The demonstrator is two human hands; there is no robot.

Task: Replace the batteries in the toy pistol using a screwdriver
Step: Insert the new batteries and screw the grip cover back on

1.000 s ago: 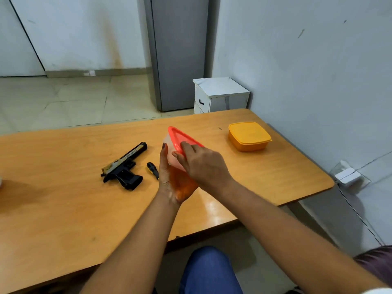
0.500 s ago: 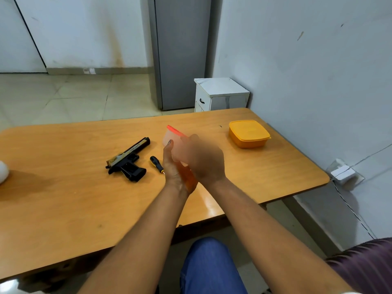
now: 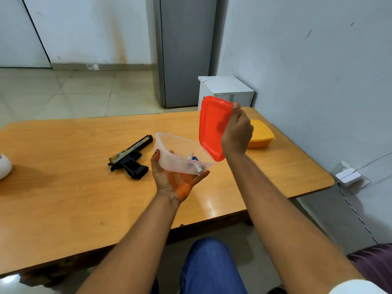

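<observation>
A black and gold toy pistol [image 3: 130, 158] lies on the wooden table [image 3: 63, 187], left of my hands. My left hand [image 3: 174, 179] cups a clear plastic container [image 3: 180, 154] from below, tilted above the table. Small batteries [image 3: 195, 164] lie inside it at its low corner. My right hand [image 3: 236, 132] grips the container's red lid [image 3: 212, 126], lifted clear and held upright to the right of the container. The screwdriver is hidden behind my left hand and the container.
A closed orange box [image 3: 262, 134] sits at the table's far right, partly behind my right hand. A white round object [image 3: 4, 166] lies at the left edge. A white cabinet [image 3: 224, 90] and a grey fridge [image 3: 184, 52] stand beyond the table. The wall runs along the right.
My right hand has pulled the red lid off the clear container and raised it to the right. The container now sits uncovered in my left hand, its contents showing.
</observation>
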